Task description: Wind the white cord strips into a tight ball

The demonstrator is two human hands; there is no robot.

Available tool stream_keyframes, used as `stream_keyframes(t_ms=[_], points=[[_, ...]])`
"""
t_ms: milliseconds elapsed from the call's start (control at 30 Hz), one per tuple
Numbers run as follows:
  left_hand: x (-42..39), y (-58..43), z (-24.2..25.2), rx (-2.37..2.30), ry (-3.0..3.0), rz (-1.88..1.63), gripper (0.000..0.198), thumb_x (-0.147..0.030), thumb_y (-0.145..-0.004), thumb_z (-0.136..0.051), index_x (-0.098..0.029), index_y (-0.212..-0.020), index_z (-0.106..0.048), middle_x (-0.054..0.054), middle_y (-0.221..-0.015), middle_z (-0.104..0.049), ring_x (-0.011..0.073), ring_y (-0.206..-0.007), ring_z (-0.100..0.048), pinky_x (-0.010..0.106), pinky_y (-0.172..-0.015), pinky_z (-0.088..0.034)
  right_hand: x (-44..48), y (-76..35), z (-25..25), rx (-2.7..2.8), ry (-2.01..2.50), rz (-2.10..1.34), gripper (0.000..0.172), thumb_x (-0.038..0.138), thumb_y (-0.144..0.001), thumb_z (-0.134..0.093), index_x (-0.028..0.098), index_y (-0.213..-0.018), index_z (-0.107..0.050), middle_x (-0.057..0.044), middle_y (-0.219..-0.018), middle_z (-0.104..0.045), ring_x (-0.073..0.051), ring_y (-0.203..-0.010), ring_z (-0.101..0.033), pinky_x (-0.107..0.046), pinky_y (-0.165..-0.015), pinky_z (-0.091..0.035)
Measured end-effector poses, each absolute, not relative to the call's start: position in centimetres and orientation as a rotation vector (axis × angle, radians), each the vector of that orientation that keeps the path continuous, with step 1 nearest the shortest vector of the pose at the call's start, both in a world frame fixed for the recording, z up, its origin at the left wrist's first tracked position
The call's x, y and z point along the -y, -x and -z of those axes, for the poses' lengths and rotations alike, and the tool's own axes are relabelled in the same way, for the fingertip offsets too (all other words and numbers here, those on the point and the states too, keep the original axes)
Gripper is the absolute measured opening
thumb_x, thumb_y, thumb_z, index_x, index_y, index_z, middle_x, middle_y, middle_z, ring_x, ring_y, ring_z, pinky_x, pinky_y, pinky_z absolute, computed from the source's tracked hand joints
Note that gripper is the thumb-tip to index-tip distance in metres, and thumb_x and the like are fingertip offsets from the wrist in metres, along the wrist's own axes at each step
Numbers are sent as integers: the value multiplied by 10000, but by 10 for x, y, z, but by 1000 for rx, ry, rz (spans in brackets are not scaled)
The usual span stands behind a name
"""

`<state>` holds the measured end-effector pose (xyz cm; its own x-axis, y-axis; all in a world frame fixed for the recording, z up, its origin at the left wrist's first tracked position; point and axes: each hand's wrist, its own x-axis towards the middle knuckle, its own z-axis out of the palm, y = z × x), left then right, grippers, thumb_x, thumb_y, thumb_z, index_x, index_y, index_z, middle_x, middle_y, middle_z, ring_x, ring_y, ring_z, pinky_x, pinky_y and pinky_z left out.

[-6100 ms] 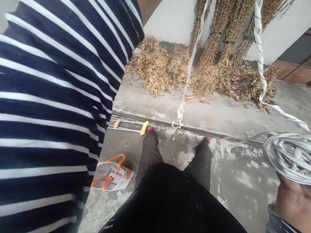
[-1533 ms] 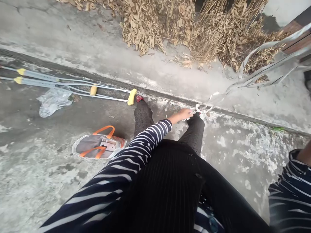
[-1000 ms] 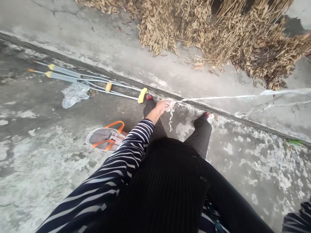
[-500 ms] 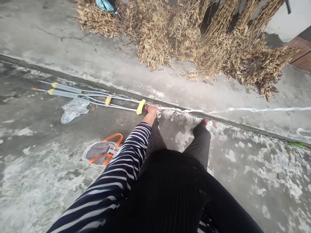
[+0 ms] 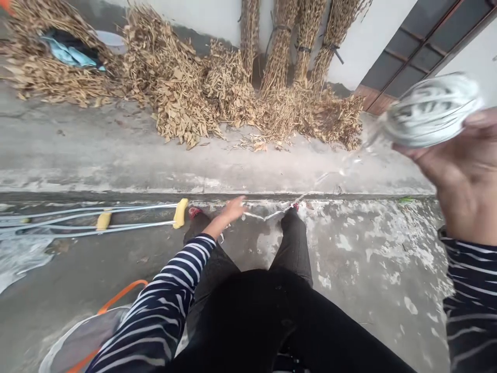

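Note:
High at the right, my right hand (image 5: 462, 171) is wrapped round a wound ball of white plastic twine (image 5: 430, 111), blurred by motion. From the ball a loose strand (image 5: 322, 178) runs down and left, past my foot, to my left hand (image 5: 233, 208). That hand pinches the strand near my other foot, low over the step's edge. The strand sags between the two hands. Just left of my left hand lie metal crutches with yellow pads (image 5: 180, 213).
Dried plant stalks (image 5: 182, 98) are heaped along the wall, with tied bundles (image 5: 279, 41) upright behind. A blue cloth (image 5: 72, 52) lies on the heap. A low concrete step (image 5: 116, 171) crosses ahead. At lower left are a mesh bag with orange handles (image 5: 91, 336) and clear plastic (image 5: 23, 259).
My right hand has come into view at the right with the twine ball. The strand, earlier taut and level, now slopes and sags. My view has shifted right, and my left hand still holds the strand.

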<state>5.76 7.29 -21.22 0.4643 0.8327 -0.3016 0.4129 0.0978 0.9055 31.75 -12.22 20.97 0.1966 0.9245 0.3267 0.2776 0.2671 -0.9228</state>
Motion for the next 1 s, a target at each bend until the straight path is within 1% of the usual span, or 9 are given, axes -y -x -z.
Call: stream_keyframes(t_ms=[67,167,300,567,700,800,867,933,1000], points=[[-59,-101,192,-1002,-1560,-448,469,-220,-678,-823,-221,-1132,-707,93,-1361,-681,314,-1326,-577,395,-1139,-400,112,-303,-201,1318,1229,-790,170,235,-695,-435,134,-654,-565,121,-1252,-714,-258,-1446,-441,-366,-862,-478],[-44,-156,167,-705,-1587,-459,586,-320,-721,-829,-237,-1278,-669,73,-1387,-661,268,-1289,-607,355,-1094,-448,93,-283,-177,1212,1225,-982,132,238,-633,-530,154,-703,-605,31,-1289,-718,-336,-1398,-515,-428,-886,-555],[-45,-163,160,-773,-1399,-360,229,-375,-868,-685,-158,-905,-748,90,-1015,-769,244,-1050,-711,386,-1026,-511,71,-286,-143,1079,1303,-1190,330,210,-613,-695,214,-942,-668,-62,-1146,-751,-391,-1291,-615,-581,-922,-626],[-77,-10,206,-1182,-1292,-301,251,-383,-947,-533,-253,-789,-677,68,-810,-752,249,-936,-745,463,-915,-577,59,-334,-89,897,1406,-1238,503,211,-609,-694,202,-1110,-653,-94,-1018,-764,-343,-989,-735,-594,-821,-650],[-82,18,208,-1421,-1365,-341,175,-402,-867,-623,-243,-923,-671,112,-1033,-754,338,-1282,-619,559,-1093,-451,70,-332,-83,901,1286,-1197,567,238,-628,-675,230,-1193,-627,-71,-1059,-762,-330,-997,-731,-582,-811,-648],[-77,-1,193,-1431,-1444,-424,278,-266,-758,-746,-183,-1013,-671,199,-1327,-659,414,-1459,-431,573,-1208,-300,76,-319,-76,883,1223,-1213,635,251,-618,-675,234,-1249,-610,-73,-1103,-753,-334,-1041,-716,-577,-821,-643],[-70,-27,174,-1305,-1487,-486,322,-219,-797,-718,-163,-1110,-671,209,-1412,-612,393,-1425,-478,540,-1209,-323,78,-307,-67,888,1195,-1227,673,256,-615,-688,244,-1282,-603,-78,-1172,-733,-334,-1092,-697,-563,-840,-641],[-62,-58,150,-1147,-1504,-528,367,-247,-863,-678,-207,-1227,-658,133,-1397,-647,291,-1319,-595,428,-1157,-426,80,-295,-53,917,1190,-1241,715,243,-611,-707,262,-1317,-594,-79,-1255,-702,-329,-1153,-671,-534,-876,-637],[-55,-85,124,-861,-1498,-649,502,-243,-867,-692,-216,-1360,-600,108,-1454,-613,239,-1321,-593,360,-1140,-447,81,-283,-37,958,1186,-1256,754,229,-605,-726,274,-1345,-587,-75,-1318,-669,-324,-1216,-640,-498,-924,-625]])
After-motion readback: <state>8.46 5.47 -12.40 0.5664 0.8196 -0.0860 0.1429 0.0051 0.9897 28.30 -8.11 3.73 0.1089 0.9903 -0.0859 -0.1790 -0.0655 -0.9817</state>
